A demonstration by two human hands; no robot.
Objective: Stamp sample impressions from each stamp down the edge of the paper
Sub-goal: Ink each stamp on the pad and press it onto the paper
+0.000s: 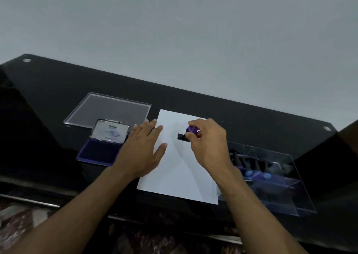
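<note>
Here the stamp (188, 132), purple-handled with a dark rectangular base, sits pinched in the right hand (208, 144), whose fingers curl round the knob in a narrow grip. It is over the far part of the white paper (174, 172); whether the base already touches the sheet I cannot tell. The left hand (144, 150) lies flat with straight fingers on the paper's left edge, steadying it. No impression shows on the sheet, so this looks like the first sample. The next move likely calls for a square, firm press near the edge, then a clean lift. Left of the paper lies the open ink pad (100, 153); a clear case (275, 186) holding more stamps stands right, all on the black bench (58, 83).
</note>
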